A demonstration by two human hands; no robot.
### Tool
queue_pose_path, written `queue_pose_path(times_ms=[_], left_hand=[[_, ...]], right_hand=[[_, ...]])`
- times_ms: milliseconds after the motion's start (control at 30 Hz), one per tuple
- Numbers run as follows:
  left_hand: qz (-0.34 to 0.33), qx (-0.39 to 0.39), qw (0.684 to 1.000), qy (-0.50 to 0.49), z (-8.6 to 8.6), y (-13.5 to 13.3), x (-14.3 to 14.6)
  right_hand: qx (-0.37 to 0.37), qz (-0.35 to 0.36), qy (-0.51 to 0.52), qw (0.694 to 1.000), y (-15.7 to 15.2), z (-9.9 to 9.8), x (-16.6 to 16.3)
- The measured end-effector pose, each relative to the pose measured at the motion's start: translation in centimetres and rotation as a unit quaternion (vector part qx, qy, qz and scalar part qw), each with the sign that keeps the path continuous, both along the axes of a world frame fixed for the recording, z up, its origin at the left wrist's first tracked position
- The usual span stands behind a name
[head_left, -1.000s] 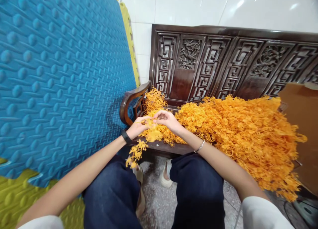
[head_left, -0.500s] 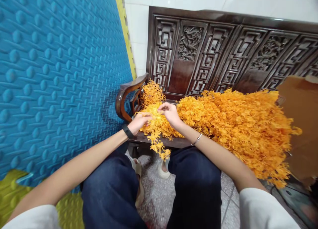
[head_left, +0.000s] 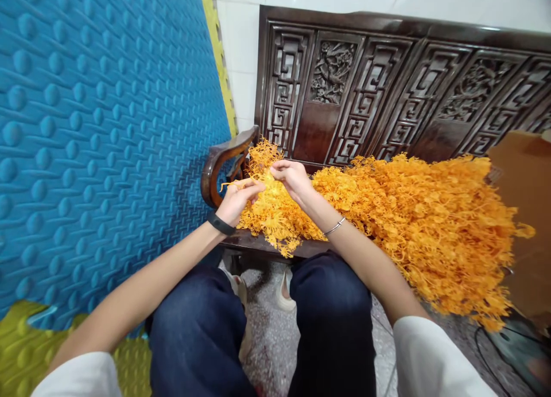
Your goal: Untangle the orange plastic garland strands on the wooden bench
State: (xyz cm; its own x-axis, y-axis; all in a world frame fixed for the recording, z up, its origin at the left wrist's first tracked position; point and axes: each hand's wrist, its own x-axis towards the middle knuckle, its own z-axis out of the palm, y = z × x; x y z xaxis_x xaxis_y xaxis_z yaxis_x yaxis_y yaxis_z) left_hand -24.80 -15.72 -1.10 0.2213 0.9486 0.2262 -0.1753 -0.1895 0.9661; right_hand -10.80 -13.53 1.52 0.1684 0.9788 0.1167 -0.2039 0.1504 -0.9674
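Note:
A big heap of orange plastic sprigs [head_left: 413,213] lies along the seat of a dark carved wooden bench [head_left: 387,87]. My left hand [head_left: 236,199] and my right hand [head_left: 293,179] meet over the heap's left end, near the bench's curved armrest [head_left: 217,162]. Both hands are closed in a pinch on an orange sprig [head_left: 269,185] between them. A black band sits on my left wrist and a thin bracelet on my right. My knees in dark trousers are just below the bench edge.
A blue studded foam mat [head_left: 99,133] stands upright on the left, with yellow mat pieces [head_left: 26,351] below and behind it. A brown cardboard box [head_left: 525,213] sits at the right. White tiled wall behind; speckled floor between my shoes.
The hanging sprig has been drawn up from below the bench edge onto the heap. Both hands have risen slightly and closed in together.

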Motion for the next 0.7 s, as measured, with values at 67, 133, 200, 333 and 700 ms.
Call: queue_pose_path(times_ms=[67, 133, 200, 333, 700], left_hand=[[0.008, 0.011, 1.0, -0.003, 0.3, 0.0, -0.1], [0.018, 0.018, 1.0, -0.005, 0.4, 0.1, -0.1], [0.024, 0.022, 0.999, -0.003, 0.5, 0.1, 0.1], [0.018, 0.036, 0.999, 0.006, 0.2, 0.1, 0.3], [-0.052, 0.117, 0.984, 0.122, 0.6, -2.9, -0.7]], right_hand=[[-0.029, 0.028, 0.028, 0.999, 0.2, 0.6, 0.1], [-0.042, 0.046, 0.048, 0.997, 0.4, 0.8, 0.2], [-0.051, 0.047, 0.06, 0.996, 0.8, 0.9, 0.3], [-0.06, 0.053, 0.054, 0.995, 1.1, 1.2, 0.3], [-0.06, 0.181, 0.01, 0.982, -2.7, 1.8, 2.8]])
